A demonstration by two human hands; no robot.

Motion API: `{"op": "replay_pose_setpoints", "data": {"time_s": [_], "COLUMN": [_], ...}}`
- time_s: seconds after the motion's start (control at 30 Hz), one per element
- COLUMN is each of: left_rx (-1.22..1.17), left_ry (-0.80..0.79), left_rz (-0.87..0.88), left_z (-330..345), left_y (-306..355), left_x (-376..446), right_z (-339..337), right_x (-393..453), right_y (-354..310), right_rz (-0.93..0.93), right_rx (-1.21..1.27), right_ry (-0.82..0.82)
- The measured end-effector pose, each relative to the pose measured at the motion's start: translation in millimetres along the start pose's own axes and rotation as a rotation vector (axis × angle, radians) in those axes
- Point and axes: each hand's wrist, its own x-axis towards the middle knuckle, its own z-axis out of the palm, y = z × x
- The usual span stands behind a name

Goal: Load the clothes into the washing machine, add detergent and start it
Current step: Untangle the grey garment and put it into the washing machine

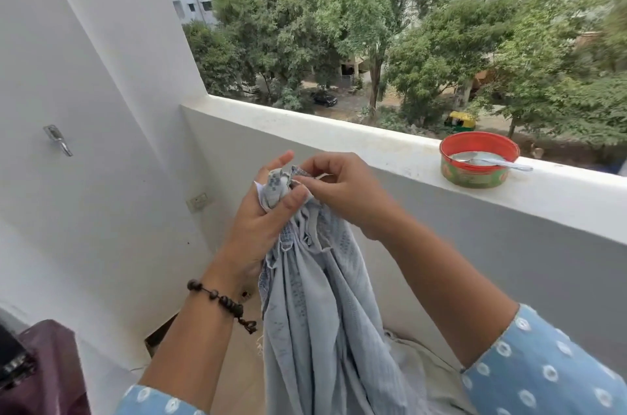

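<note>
The bunched top of the pale blue garment (315, 296) is gripped by the left hand (261, 221); its edge is pinched by the right hand (342, 190) fingers (307, 165).

Camera on my head, looks forward and down, close on my left hand (261, 211) and right hand (342, 190); balcony ledge (339, 129) just beyond.

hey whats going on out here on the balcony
A person is holding up a pale blue garment with both hands. The left hand grips its bunched top, and the right hand pinches the fabric beside it, so the rest hangs down. A red tub with a spoon in it sits on the balcony ledge. No washing machine is clearly in view.
</note>
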Motion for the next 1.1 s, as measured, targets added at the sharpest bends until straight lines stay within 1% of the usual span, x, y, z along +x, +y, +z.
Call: {"op": "replay_pose_setpoints", "data": {"time_s": [0.07,0.13,0.17,0.2,0.23,0.3,0.33,0.4,0.47,0.53,0.67,0.7,0.73,0.77,0.83,0.9,0.93,0.97,1.0,1.03,1.07,1.1], "left_rx": [0.191,0.362,0.429,0.471,0.489,0.485,0.479,0.435,0.328,0.220,0.072,0.070,0.067,0.072,0.096,0.132,0.146,0.146,0.154,0.163,0.169,0.161], "left_ry": [-0.072,-0.050,-0.023,0.011,0.060,0.177,0.236,0.378,0.559,0.712,0.782,0.799,0.813,0.824,0.871,0.875,0.843,0.797,0.731,0.659,0.593,0.530], "left_rz": [-0.002,-0.003,0.011,0.035,0.067,0.115,0.136,0.188,0.242,0.281,0.262,0.269,0.264,0.265,0.273,0.224,0.191,0.162,0.139,0.116,0.098,0.093], "left_z": [-4,-5,-6,-6,-8,-16,-21,-34,-53,-79,-121,-124,-122,-117,-109,-100,-97,-91,-86,-79,-71,-61], "left_y": [-1,1,2,4,7,13,18,29,42,56,62,61,62,63,58,49,44,41,37,33,29,27], "left_x": [-1,-1,-1,-1,0,3,4,9,12,12,11,10,8,6,5,4,3,2,1,1,1,1], "right_z": [-11,-20,-24,-28,-31,-37,-38,-38,-38,-40,-42,-42,-43,-46,-57,-70,-74,-75,-74,-72,-68,-63], "right_x": [0,-2,-3,-4,-6,-11,-15,-22,-31,-41,-54,-54,-51,-46,-30,-11,-3,3,7,9,10,10], "right_y": [3,8,12,17,22,35,43,64,91,119,160,165,168,169,160,135,119,103,85,70,55,42], "right_rz": [0.018,0.031,0.053,0.094,0.151,0.296,0.353,0.443,0.523,0.581,0.674,0.684,0.683,0.665,0.583,0.446,0.358,0.263,0.196,0.156,0.131,0.104], "right_rx": [-0.070,-0.144,-0.143,-0.127,-0.103,-0.084,-0.122,-0.278,-0.547,-0.810,-1.099,-1.148,-1.171,-1.171,-1.126,-0.993,-0.875,-0.708,-0.498,-0.288,-0.102,0.036], "right_ry": [0.007,0.010,-0.021,-0.090,-0.198,-0.450,-0.553,-0.695,-0.797,-0.862,-0.947,-0.935,-0.890,-0.811,-0.583,-0.323,-0.189,-0.070,0.015,0.055,0.051,0.013]}}
